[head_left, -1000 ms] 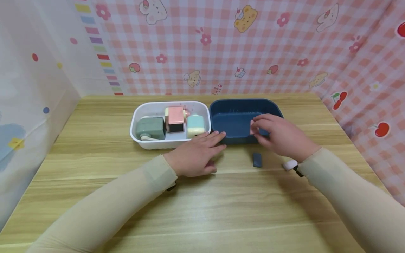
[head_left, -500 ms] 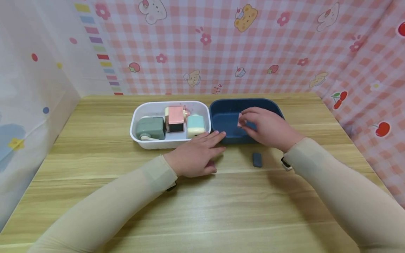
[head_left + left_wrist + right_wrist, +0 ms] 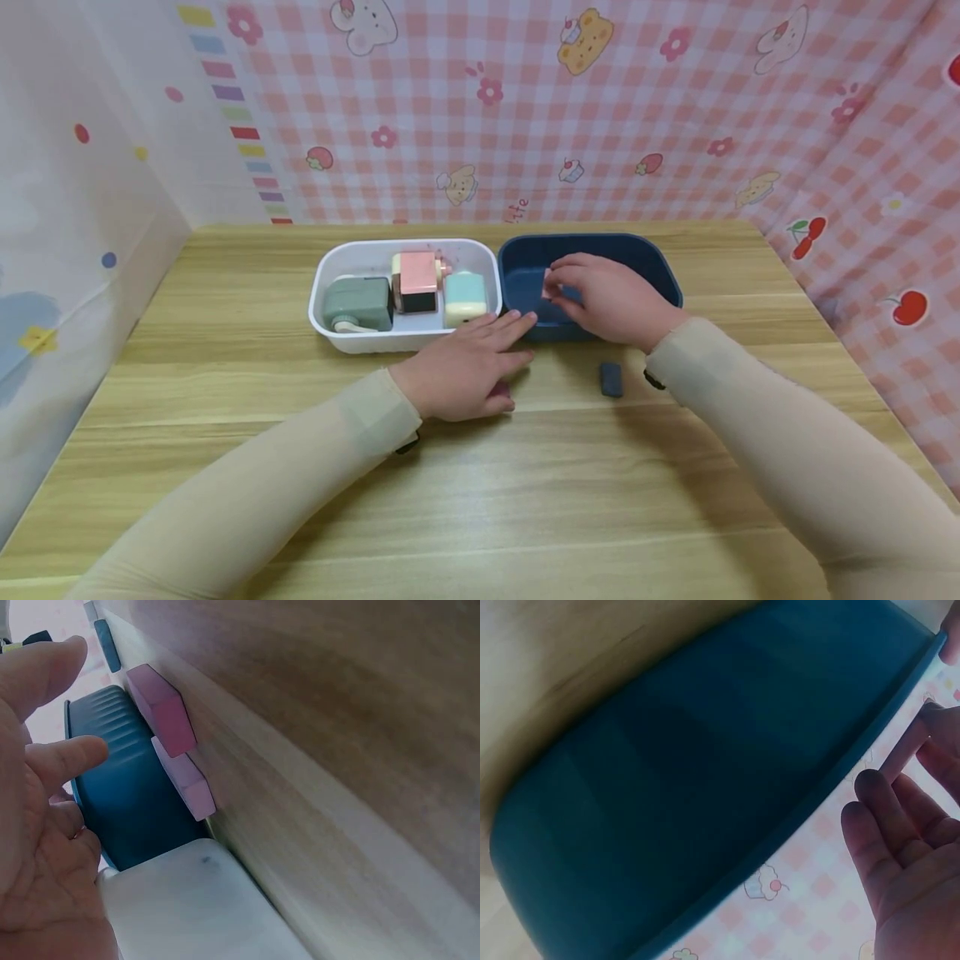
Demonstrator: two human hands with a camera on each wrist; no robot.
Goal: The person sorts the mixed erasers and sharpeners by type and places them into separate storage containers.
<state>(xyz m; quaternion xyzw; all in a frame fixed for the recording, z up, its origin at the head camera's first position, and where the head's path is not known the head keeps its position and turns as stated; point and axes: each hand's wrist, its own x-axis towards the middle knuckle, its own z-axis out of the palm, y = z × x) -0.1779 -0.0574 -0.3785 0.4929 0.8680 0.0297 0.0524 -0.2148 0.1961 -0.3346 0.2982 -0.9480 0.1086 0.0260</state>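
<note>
Tabletop (image 3: 480, 508): only left wrist view shows pink bricks (image 3: 166, 712); right hand (image 3: 617, 298) pinches pink block (image 3: 547, 284), left hand (image 3: 463, 371) spread.

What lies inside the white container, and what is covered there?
The white container holds a green gadget, a pink-topped gadget and a turquoise-and-cream gadget. The left hand covers part of its near right rim; the floor beneath the gadgets is hidden.
</note>
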